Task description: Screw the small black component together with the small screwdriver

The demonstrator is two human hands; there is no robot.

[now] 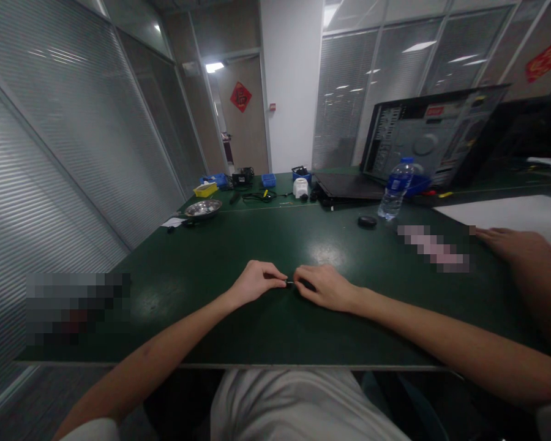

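Observation:
My left hand [257, 280] and my right hand [327, 286] rest side by side on the dark green table [239, 245], fingertips almost meeting. Between them they pinch a small dark object [292, 283], too small to identify. The fingers of both hands are curled closed around it. My forearms stretch in from the near table edge.
Another person's hand [509, 242] lies on the table at the right beside a white sheet [514, 214]. Farther back stand a water bottle [395, 188], a black cap [367, 221], a metal bowl [203, 209], blue and yellow bins [213, 184], cables and an open computer case [429, 138].

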